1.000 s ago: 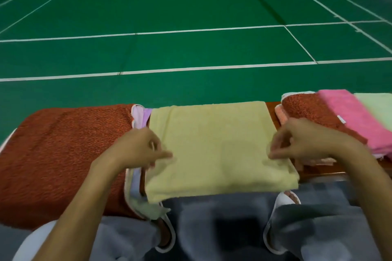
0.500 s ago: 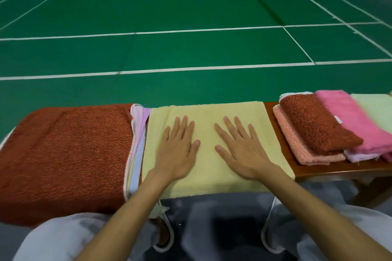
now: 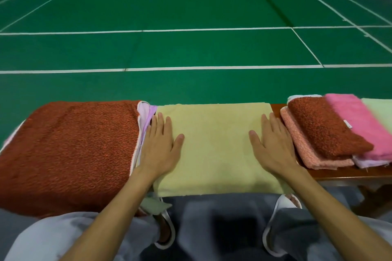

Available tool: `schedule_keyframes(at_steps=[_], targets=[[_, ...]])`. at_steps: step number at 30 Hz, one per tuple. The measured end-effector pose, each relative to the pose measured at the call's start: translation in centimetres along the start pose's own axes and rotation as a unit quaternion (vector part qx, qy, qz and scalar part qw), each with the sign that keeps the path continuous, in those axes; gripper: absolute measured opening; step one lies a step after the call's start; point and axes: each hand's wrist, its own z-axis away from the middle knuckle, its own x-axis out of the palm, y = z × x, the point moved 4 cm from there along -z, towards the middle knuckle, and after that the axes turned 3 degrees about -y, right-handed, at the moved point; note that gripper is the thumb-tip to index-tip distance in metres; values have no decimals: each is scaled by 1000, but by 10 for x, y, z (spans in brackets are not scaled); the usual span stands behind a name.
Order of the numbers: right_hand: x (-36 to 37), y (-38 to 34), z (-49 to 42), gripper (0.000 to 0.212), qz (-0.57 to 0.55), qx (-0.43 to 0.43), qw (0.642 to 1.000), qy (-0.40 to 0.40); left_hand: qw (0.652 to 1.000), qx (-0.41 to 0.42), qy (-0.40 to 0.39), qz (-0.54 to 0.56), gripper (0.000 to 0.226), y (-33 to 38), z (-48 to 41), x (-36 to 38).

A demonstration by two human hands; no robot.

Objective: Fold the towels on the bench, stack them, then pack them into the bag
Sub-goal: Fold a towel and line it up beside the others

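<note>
A pale yellow towel (image 3: pixel 214 144) lies flat across the wooden bench (image 3: pixel 339 175) in front of me. My left hand (image 3: pixel 160 144) rests palm down on its left edge, fingers spread. My right hand (image 3: pixel 272 144) lies flat on its right edge, also spread. Left of it a large rust-red towel (image 3: pixel 70 150) covers several unfolded towels, with lilac and white edges (image 3: pixel 145 116) showing. On the right sit folded towels: a rust one (image 3: pixel 324 127) on a salmon one (image 3: pixel 305 150), a pink one (image 3: pixel 360 123), and a pale green one (image 3: pixel 379 110). No bag is visible.
Beyond the bench stretches a green court floor (image 3: pixel 191 6) with white lines. Below the bench edge I see my grey trousers (image 3: pixel 212 218) and white slippers (image 3: pixel 282 203). A bench leg (image 3: pixel 373 197) stands at the lower right.
My hands went from pinching the yellow towel's side edges to lying flat near its middle, and have now slid outward to its left and right edges.
</note>
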Motion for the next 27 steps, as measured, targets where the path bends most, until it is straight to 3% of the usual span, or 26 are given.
schedule_keyframes(at_steps=[4, 9, 14, 19, 21, 24, 27], targets=[[-21, -2, -7, 23, -17, 48, 992, 112, 990, -38, 120, 62, 52, 6, 4, -25], [-30, -7, -19, 40, -10, 135, 990, 29, 984, -150, 63, 71, 48, -7, -7, -35], [-29, -4, -29, 16, -26, 142, 989, -3, 981, -151, 34, 113, 34, -11, -18, -29], [-37, 7, -32, 19, -102, 122, 987, -2, 960, -138, 42, 241, 29, -17, -20, -33], [-41, 12, -33, 19, -223, 109, 969, 10, 927, -144, 15, 346, 29, -19, -20, -34], [-44, 13, -29, 10, -411, 106, 905, -16, 883, -164, -17, 438, 13, -18, -16, -38], [-42, 14, -24, 25, -526, 112, 843, -27, 857, -170, -10, 487, 40, -17, -15, -40]])
